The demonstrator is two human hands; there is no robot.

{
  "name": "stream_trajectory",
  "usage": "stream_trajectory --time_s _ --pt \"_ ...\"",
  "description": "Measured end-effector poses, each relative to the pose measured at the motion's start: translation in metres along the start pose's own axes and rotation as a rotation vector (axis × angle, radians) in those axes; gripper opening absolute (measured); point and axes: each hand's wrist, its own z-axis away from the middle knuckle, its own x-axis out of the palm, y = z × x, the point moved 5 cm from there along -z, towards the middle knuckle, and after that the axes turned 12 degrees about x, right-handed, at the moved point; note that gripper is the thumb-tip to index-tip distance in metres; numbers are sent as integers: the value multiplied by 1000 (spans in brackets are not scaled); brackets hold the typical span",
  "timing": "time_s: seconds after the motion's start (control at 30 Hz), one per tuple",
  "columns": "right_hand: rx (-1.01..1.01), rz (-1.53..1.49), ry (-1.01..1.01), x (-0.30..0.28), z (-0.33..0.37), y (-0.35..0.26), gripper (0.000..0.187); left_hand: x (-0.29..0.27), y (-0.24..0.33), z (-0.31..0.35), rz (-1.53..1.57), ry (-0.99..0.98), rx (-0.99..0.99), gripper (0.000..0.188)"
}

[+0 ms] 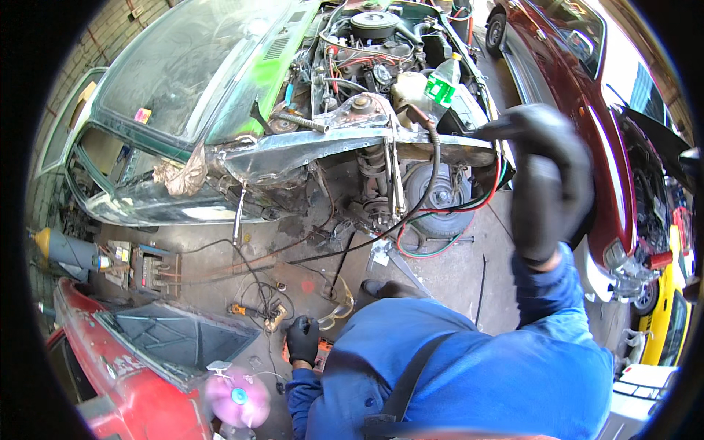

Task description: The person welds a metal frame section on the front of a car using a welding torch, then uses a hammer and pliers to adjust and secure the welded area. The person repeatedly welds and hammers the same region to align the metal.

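Note:
My right hand, in a black glove, is raised at the right in front of the green car's engine bay. Motion blurs its fingers, so I cannot tell whether it grips anything. One dark tip stretches left toward the bare inner fender panel. Low by my side, my left hand is gloved in black with its fingers curled closed; whatever they hold is hidden. It is nearest to an orange case and a pair of clear safety goggles. A clear plastic bottle with a green label stands at the engine bay.
Red and green hoses loop beside a wheel under the fender. Cables cross the floor to a welding machine. A gas cylinder lies at left. A pink fan and red car body are near; a maroon car stands right.

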Motion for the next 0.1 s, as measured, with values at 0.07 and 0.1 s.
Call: stream_trajectory --time_s 0.07,0.1 --pt "-96 -20 108 -31 -11 -51 59 1 -9 -14 -148 -33 82 26" --pt "-143 -95 166 -31 -12 -57 59 8 -14 -17 -172 -25 63 28"
